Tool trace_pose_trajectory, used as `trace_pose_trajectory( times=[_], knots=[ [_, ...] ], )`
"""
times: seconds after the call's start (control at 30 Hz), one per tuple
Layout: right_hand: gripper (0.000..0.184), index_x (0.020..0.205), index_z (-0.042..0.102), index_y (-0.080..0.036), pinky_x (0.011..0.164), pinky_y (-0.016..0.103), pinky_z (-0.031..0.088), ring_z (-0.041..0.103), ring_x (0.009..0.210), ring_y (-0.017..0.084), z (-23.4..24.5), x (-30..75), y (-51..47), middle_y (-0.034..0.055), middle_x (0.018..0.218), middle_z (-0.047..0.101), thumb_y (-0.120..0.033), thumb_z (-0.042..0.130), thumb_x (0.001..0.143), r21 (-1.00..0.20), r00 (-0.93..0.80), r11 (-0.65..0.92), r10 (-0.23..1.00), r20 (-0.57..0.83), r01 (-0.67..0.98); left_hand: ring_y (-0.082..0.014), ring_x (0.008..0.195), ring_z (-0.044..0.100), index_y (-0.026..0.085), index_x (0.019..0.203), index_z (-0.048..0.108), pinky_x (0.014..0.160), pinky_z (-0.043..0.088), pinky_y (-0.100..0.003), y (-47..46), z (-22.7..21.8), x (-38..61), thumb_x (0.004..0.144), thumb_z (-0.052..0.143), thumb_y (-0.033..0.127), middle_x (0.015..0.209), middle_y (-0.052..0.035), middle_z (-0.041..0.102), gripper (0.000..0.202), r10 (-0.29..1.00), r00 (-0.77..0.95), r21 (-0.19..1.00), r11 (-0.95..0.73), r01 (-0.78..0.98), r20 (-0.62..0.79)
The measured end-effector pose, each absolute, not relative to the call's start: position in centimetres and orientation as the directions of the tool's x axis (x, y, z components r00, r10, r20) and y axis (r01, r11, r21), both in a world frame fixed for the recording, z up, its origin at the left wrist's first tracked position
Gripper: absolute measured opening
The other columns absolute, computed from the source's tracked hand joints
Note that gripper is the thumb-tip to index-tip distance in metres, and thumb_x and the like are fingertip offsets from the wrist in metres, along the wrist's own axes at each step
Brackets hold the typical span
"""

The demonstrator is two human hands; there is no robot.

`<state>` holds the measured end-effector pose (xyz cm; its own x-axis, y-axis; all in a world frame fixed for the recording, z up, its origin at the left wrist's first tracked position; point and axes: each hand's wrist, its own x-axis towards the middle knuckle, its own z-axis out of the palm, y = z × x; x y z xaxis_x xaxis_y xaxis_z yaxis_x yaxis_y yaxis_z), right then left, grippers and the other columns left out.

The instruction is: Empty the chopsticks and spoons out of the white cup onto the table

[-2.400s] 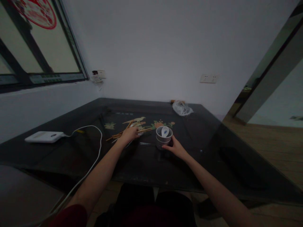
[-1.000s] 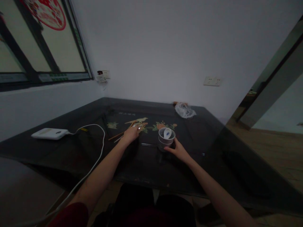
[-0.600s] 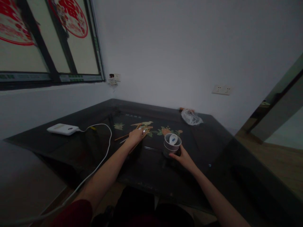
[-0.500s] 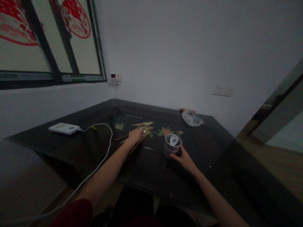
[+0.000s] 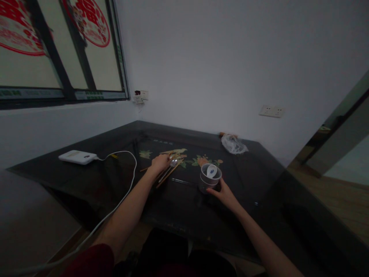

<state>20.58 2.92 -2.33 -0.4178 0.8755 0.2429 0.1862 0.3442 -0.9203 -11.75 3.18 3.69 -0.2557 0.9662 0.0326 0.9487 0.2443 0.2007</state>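
My right hand (image 5: pixel 223 192) is wrapped round the lower side of a clear plastic cup (image 5: pixel 205 180) on the dark table. A white ceramic spoon (image 5: pixel 211 171) with a blue mark stands inside the cup. To the left, my left hand (image 5: pixel 160 163) is closed over a group of chopsticks and spoons lying on the tabletop. What its fingers pinch is hidden. A metal spoon (image 5: pixel 173 163) lies just right of that hand, its bowl pointing away from me. Beside the spoon lies a wooden chopstick (image 5: pixel 165 178); another chopstick (image 5: pixel 144 169) pokes out left of the hand.
A white power bank (image 5: pixel 77 157) lies on the left of the dark table (image 5: pixel 184 207), with a white cable (image 5: pixel 133 173) trailing toward me. A crumpled clear plastic bag (image 5: pixel 234 144) sits at the back right by the wall. Printed flowers decorate the tabletop.
My left hand has shifted slightly left, uncovering more of the metal spoon and the chopstick beside it. My right hand and the cup have stayed in place.
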Motion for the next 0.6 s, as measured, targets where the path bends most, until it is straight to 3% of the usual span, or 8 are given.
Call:
trace_pose_trajectory(
  times=[0.13,0.33,0.6],
  knots=[
    [0.077,0.131,0.040,-0.022,0.106,0.046,0.037,0.050,0.123,0.028,-2.3,20.5,2.9,0.0113,0.131,0.054,-0.037,0.076,0.065,-0.920,-0.417,0.355,0.870,0.261,0.165,-0.0256,0.100,0.063,0.029,0.107,0.065,0.084,0.049,-0.034,3.2,3.5,-10.7,0.087,0.041,0.050,0.109,-0.0077,0.067,0.037,0.982,-0.187,0.193,0.184,0.964,-0.005],
    [0.076,0.131,0.039,-0.022,0.105,0.045,0.037,0.052,0.121,0.027,-2.5,20.6,3.0,0.0118,0.131,0.054,-0.037,0.076,0.066,-0.920,-0.425,0.348,0.871,0.246,0.180,-0.0246,0.100,0.063,0.030,0.103,0.064,0.083,0.049,-0.034,3.0,2.8,-9.0,0.080,0.056,0.035,0.110,-0.0042,0.067,0.025,0.992,-0.126,0.140,0.122,0.983,0.017],
    [0.075,0.129,0.041,-0.020,0.107,0.044,0.035,0.050,0.123,0.027,-2.3,20.6,2.9,0.0116,0.131,0.055,-0.039,0.076,0.066,-0.907,-0.421,0.371,0.869,0.262,0.201,-0.0249,0.099,0.063,0.024,0.103,0.065,0.082,0.048,-0.031,3.2,3.7,-11.8,0.084,0.050,0.042,0.108,-0.0080,0.068,0.030,0.966,-0.244,0.213,0.222,0.951,0.084]
  ],
)
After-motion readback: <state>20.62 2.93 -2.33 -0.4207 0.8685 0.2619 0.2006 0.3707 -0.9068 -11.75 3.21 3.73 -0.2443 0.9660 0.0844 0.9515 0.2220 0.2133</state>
